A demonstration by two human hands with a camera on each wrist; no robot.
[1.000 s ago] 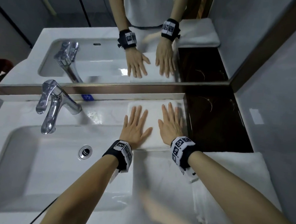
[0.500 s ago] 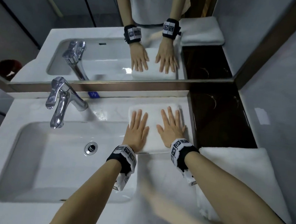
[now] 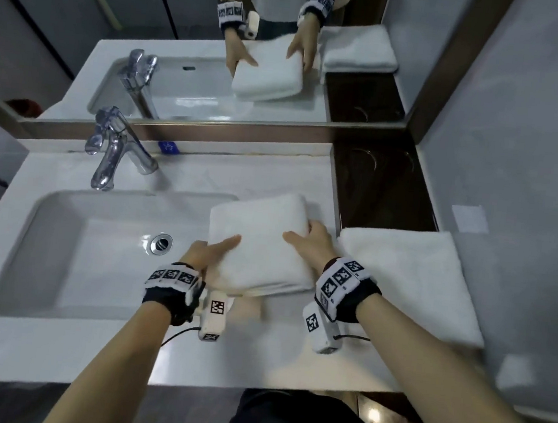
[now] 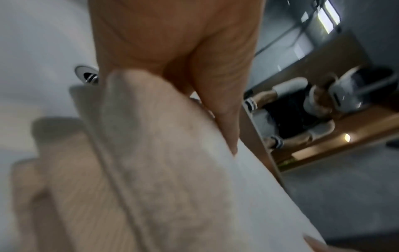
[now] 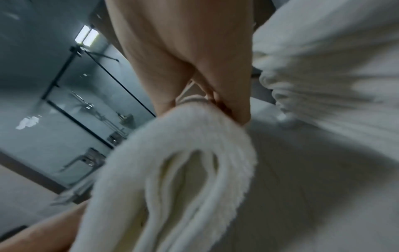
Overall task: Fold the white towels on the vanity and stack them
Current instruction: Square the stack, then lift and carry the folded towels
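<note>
Now both hands, left hand (image 3: 205,253) and right hand (image 3: 315,241), fingers pinching the folded towel (image 3: 257,240), hold it beside the sink (image 3: 59,257).

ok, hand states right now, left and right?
Left hand: gripping the folded towel at its near-left edge.
Right hand: gripping the same towel at its right edge.

A thick folded white towel (image 3: 260,240) is held tilted above the bench; a second folded towel (image 3: 412,277) lies flat at its 3 o'clock.
</note>
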